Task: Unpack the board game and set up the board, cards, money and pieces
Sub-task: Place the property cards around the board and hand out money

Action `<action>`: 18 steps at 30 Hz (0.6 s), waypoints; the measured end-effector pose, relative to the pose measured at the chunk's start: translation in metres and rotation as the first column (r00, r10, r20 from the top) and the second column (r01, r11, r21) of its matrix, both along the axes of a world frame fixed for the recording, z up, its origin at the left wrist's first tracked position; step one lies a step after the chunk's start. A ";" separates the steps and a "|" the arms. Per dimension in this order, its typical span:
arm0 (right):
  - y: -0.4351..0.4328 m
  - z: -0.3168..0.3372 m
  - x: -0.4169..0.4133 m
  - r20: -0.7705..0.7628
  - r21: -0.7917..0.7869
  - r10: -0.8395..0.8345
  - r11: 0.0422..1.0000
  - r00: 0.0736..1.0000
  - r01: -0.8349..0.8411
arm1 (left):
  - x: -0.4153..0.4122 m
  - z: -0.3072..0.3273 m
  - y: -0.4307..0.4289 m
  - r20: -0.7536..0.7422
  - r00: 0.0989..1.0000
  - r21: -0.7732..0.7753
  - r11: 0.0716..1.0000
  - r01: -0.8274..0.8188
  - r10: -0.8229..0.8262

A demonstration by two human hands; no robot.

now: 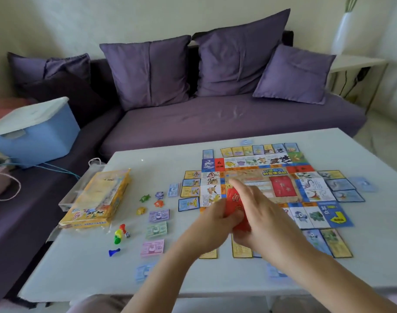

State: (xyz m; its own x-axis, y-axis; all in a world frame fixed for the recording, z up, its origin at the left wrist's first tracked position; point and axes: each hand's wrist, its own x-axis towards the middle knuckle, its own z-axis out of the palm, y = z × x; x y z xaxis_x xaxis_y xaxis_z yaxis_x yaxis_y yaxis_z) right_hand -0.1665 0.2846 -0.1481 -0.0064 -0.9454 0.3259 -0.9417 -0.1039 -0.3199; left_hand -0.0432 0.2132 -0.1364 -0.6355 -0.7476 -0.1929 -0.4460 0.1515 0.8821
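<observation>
Cards (233,199), lettering blurred, in left hand (215,220), right hand (260,214).

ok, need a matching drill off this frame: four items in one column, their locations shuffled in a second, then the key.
Things
1. red cards
2. yellow game box
3. blue storage bin
4. blue pawn

Places
A. on the sofa
B. lying on the table, left of the pink money stack
C. held by the left hand and right hand over the board
D. at the table's left end

Pairs: 1-C, 2-D, 3-A, 4-B
</observation>
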 end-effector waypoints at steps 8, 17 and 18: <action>-0.007 0.004 -0.072 -0.028 0.099 0.086 0.992 0.996 -0.083 | -0.063 -0.006 -0.012 -0.077 0.993 0.020 0.995 0.094 -0.092; -0.055 0.006 -0.165 0.057 0.161 0.031 0.986 0.998 -0.040 | -0.140 -0.020 -0.058 -0.022 0.994 -0.013 0.995 0.103 -0.103; -0.060 0.005 -0.177 0.059 0.190 0.015 0.981 0.998 -0.026 | -0.146 -0.024 -0.064 0.035 0.994 -0.089 0.990 0.108 -0.105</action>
State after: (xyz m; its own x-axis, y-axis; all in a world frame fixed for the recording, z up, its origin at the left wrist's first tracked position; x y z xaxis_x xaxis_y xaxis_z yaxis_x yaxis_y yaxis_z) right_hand -0.3436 0.2242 -0.1427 0.0005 -0.9903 0.1391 -0.9196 -0.0551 -0.3890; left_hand -0.1892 0.1495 -0.1601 -0.7073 -0.6913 -0.1477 -0.4493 0.2783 0.8489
